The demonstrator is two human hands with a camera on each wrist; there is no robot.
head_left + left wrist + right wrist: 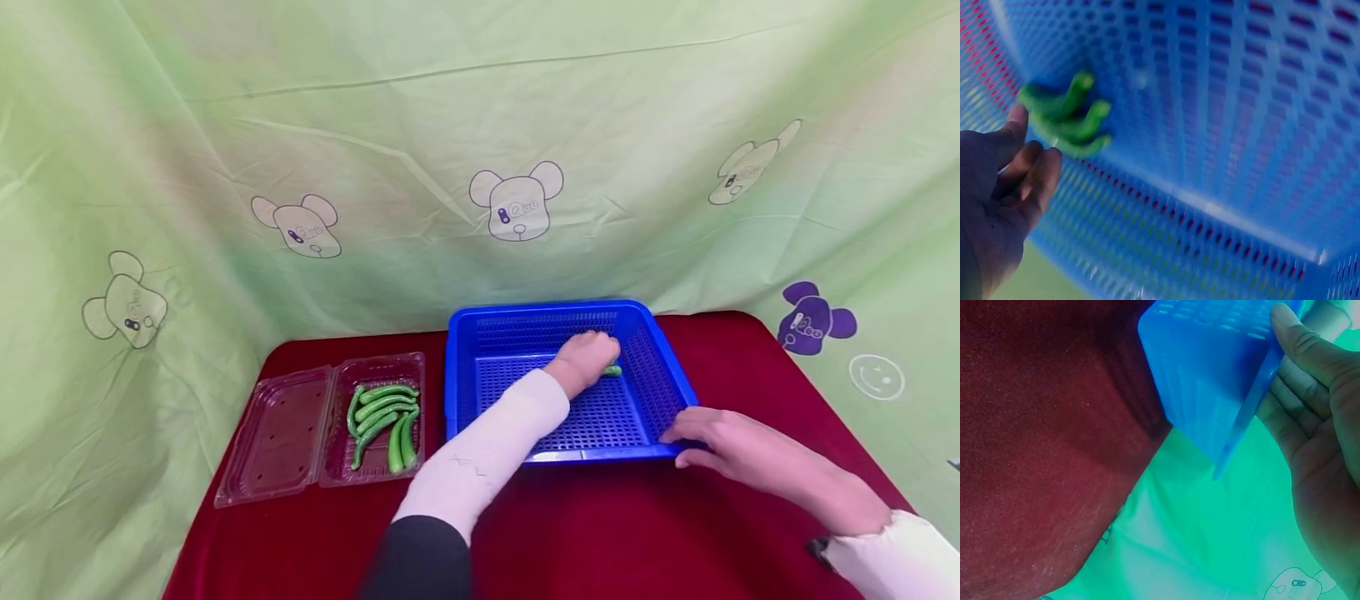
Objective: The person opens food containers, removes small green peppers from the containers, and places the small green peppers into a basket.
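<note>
A blue plastic basket [585, 454] with perforated walls stands on the red cloth. My left hand [588, 354] reaches down inside it at the right side. In the left wrist view, a few green peppers [1072, 119] lie bunched by the basket wall, with the left thumb and fingertips [1054, 156] right at their near edge; this view is blurred. Only one pepper end shows past the hand in the head view. My right hand [720, 437] grips the basket's near right corner, thumb on one side of the rim and fingers on the other.
Left of the basket lies a clear plastic clamshell box [326, 475], its lid [281, 433] folded open to the left. Several green peppers [382, 408] rest in its tray. Behind the table hangs a pale green curtain [420, 250] with printed bear heads.
</note>
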